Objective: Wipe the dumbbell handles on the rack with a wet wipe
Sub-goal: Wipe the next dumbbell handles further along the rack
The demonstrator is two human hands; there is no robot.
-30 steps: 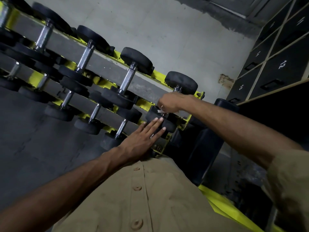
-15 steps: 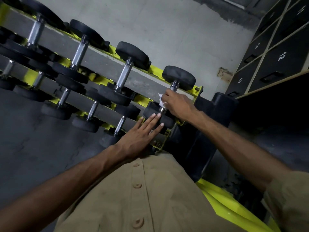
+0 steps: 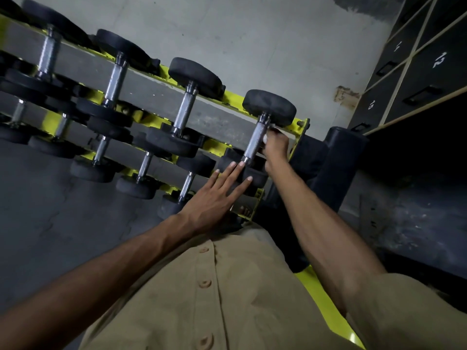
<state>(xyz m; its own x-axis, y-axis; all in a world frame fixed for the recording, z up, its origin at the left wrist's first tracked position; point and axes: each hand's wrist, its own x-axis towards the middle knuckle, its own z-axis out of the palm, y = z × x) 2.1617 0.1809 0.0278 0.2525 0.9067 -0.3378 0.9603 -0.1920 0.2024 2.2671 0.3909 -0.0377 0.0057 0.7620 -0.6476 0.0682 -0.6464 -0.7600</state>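
While the left hand [image 3: 214, 200] lies flat, the right hand [image 3: 276, 147] pinches one wipe [image 3: 265, 140] against the fourth top handle [image 3: 254, 144].

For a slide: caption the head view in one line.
Right hand holds a wet wipe against the end dumbbell handle on the rack; left hand rests on its near weight.

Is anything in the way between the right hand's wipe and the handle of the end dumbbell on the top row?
Nothing visible. The right hand holds the wet wipe against the handle; the left hand lies flat on the near weight head, below the handle.
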